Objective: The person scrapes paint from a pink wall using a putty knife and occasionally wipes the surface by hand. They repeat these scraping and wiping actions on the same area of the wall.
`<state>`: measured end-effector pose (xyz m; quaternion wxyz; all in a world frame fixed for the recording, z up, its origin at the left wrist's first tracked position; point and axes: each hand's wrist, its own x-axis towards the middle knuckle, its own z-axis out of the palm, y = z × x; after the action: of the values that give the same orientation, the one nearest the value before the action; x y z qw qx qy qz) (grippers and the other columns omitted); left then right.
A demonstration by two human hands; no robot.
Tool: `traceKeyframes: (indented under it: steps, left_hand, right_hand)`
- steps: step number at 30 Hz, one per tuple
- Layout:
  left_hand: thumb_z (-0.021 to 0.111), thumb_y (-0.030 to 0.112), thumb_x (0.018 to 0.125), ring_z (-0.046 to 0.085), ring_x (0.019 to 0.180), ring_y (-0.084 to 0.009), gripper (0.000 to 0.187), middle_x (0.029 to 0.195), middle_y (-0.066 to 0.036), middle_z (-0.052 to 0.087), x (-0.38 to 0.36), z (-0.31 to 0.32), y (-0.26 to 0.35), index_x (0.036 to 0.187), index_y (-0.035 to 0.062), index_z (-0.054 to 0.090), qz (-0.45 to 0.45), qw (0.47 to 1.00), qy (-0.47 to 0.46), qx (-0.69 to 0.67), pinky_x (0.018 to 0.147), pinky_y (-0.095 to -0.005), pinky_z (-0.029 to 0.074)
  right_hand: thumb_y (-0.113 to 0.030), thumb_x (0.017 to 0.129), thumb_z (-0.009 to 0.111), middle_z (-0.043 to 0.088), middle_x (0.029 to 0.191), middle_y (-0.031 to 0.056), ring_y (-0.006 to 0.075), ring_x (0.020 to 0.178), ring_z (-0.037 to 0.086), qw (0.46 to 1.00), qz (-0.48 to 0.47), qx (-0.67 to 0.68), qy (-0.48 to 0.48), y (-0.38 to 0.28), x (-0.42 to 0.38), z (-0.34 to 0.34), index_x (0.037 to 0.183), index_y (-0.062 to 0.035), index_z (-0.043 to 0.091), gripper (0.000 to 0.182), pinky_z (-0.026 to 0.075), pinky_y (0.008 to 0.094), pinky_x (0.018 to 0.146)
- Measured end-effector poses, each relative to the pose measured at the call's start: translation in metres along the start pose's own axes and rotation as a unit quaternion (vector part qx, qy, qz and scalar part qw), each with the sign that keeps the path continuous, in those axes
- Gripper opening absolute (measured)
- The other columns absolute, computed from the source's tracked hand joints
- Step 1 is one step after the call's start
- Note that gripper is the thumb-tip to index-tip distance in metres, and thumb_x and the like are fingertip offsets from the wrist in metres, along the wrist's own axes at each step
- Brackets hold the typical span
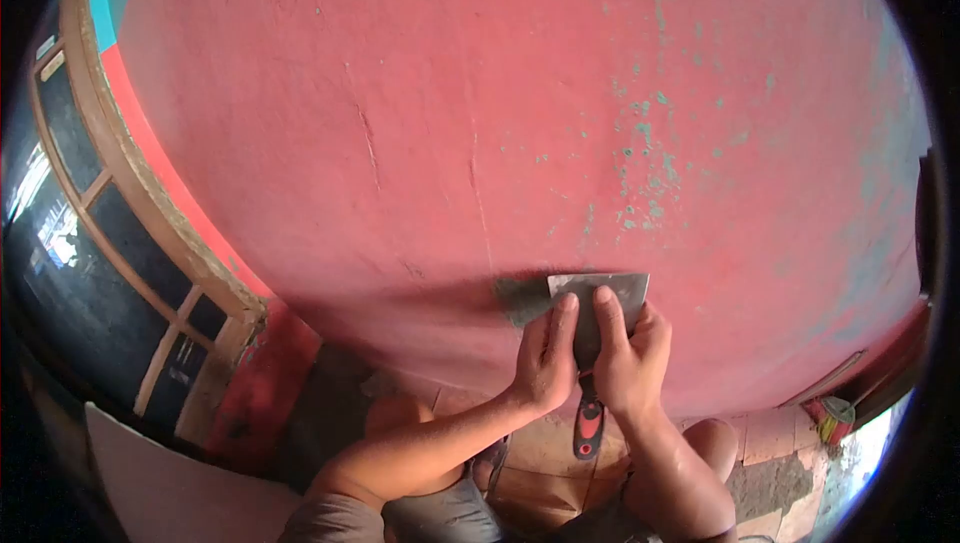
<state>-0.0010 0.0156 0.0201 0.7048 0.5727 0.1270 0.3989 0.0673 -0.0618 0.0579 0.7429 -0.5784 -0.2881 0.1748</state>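
Both hands grip a wide putty knife [598, 288], its steel blade laid against the red wall [400, 93] and its black and red handle hanging down between my wrists. My left hand [548, 358] is closed at the blade's left side, thumb pressed on the metal. On the other side my right hand [632, 358] is closed round the blade's right edge, its thumb also flat on the steel. Just left of the blade, a dark grey patch [522, 298] shows on the wall. Fingers behind the blade are hidden.
A wooden-framed window [125, 198] runs along the left. Green specks [650, 163] and thin cracks mark the wall. Below are floor tiles [545, 488] and my bent knees. A multicoloured bundle [832, 418] lies at the wall's foot on the right, near a grey smear [775, 488].
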Motion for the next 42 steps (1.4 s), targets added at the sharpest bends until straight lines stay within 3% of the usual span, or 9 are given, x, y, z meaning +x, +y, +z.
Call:
traceKeyframes:
  steps: [7, 11, 12, 22, 26, 29, 33, 37, 42]
  left_hand:
    - [0.043, 0.032, 0.108, 0.051, 0.082, -0.0050, 0.036, 0.089, 0.000, 0.062, -0.009, -0.025, -0.014, 0.097, 0.0025, 0.060, -0.086, 0.989, 0.114, -0.037, 0.070, -0.0236, 0.046]
    - [0.043, 0.031, 0.108, 0.050, 0.077, -0.0055, 0.035, 0.083, 0.000, 0.060, -0.001, -0.036, -0.023, 0.095, 0.0026, 0.058, -0.019, 0.996, 0.078, 0.037, 0.064, -0.0257, 0.044]
    - [0.043, 0.030, 0.108, 0.049, 0.075, -0.0064, 0.035, 0.080, -0.001, 0.059, 0.002, -0.032, -0.010, 0.092, 0.0022, 0.057, -0.051, 0.996, 0.077, -0.012, 0.062, -0.0266, 0.043]
    - [0.042, 0.026, 0.108, 0.045, 0.075, -0.0054, 0.035, 0.076, 0.001, 0.053, 0.001, -0.028, -0.004, 0.087, 0.0024, 0.055, -0.060, 0.995, 0.083, 0.017, 0.063, -0.0253, 0.041]
    - [0.042, 0.027, 0.108, 0.044, 0.074, -0.0045, 0.036, 0.076, 0.001, 0.053, 0.001, -0.021, -0.005, 0.085, 0.0025, 0.055, -0.025, 0.991, 0.092, 0.089, 0.061, -0.0245, 0.040]
    - [0.042, 0.026, 0.108, 0.044, 0.074, -0.0046, 0.036, 0.074, 0.000, 0.052, 0.004, -0.020, 0.001, 0.084, 0.0025, 0.054, -0.067, 0.992, 0.108, 0.020, 0.060, -0.0263, 0.040]
    - [0.043, 0.025, 0.107, 0.043, 0.069, -0.0045, 0.036, 0.067, 0.000, 0.049, 0.002, -0.016, -0.013, 0.080, 0.0020, 0.052, 0.015, 0.992, 0.101, 0.076, 0.055, -0.0266, 0.038]
    - [0.043, 0.026, 0.107, 0.043, 0.071, -0.0064, 0.037, 0.069, -0.001, 0.049, 0.004, -0.012, 0.004, 0.081, 0.0013, 0.052, -0.057, 0.991, 0.116, 0.031, 0.058, -0.0285, 0.039]
    - [0.044, 0.030, 0.108, 0.042, 0.068, -0.0053, 0.042, 0.067, 0.001, 0.049, 0.004, -0.014, -0.007, 0.079, 0.0011, 0.052, 0.015, 0.989, 0.112, 0.097, 0.055, -0.0276, 0.037]
  right_hand:
    - [-0.017, 0.100, 0.060, 0.066, 0.081, -0.0002, 0.0046, 0.074, 0.053, 0.999, -0.014, -0.023, 0.039, 0.047, -0.011, 0.036, 0.092, 0.0035, 0.066, 0.023, 0.046, 0.0234, 0.064]
    - [-0.016, 0.100, 0.058, 0.064, 0.077, -0.0010, 0.0042, 0.069, 0.051, 0.994, -0.050, -0.060, 0.074, 0.040, -0.008, 0.047, 0.088, 0.0034, 0.064, 0.024, 0.045, 0.0243, 0.060]
    - [-0.016, 0.100, 0.058, 0.064, 0.076, -0.0011, 0.0041, 0.069, 0.051, 0.992, -0.059, -0.079, 0.076, 0.037, -0.005, 0.050, 0.087, 0.0033, 0.063, 0.024, 0.045, 0.0243, 0.059]
    - [-0.015, 0.099, 0.060, 0.065, 0.078, -0.0001, 0.0041, 0.069, 0.052, 0.994, -0.009, -0.069, 0.079, 0.040, -0.006, 0.045, 0.089, 0.0028, 0.064, 0.021, 0.045, 0.0225, 0.060]
    - [-0.016, 0.099, 0.059, 0.065, 0.077, -0.0009, 0.0044, 0.070, 0.052, 0.993, -0.022, -0.050, 0.102, 0.040, -0.007, 0.045, 0.089, 0.0028, 0.064, 0.021, 0.045, 0.0232, 0.060]
    - [-0.015, 0.099, 0.059, 0.064, 0.076, -0.0009, 0.0046, 0.070, 0.052, 0.995, -0.020, -0.077, 0.058, 0.030, -0.003, 0.041, 0.088, 0.0032, 0.064, 0.021, 0.045, 0.0234, 0.060]
    - [-0.013, 0.097, 0.062, 0.068, 0.075, 0.0035, 0.0059, 0.071, 0.055, 0.991, -0.021, -0.089, 0.103, 0.031, -0.010, 0.038, 0.091, 0.0057, 0.066, 0.020, 0.048, 0.0253, 0.063]
    - [-0.011, 0.097, 0.060, 0.070, 0.079, 0.0058, 0.0072, 0.074, 0.058, 0.995, -0.023, -0.082, 0.048, 0.029, -0.004, 0.032, 0.094, 0.0063, 0.066, 0.019, 0.050, 0.0262, 0.065]
    - [-0.011, 0.098, 0.060, 0.069, 0.078, 0.0043, 0.0058, 0.073, 0.055, 0.992, -0.057, -0.080, 0.080, 0.030, -0.005, 0.038, 0.092, 0.0068, 0.065, 0.019, 0.048, 0.0247, 0.064]
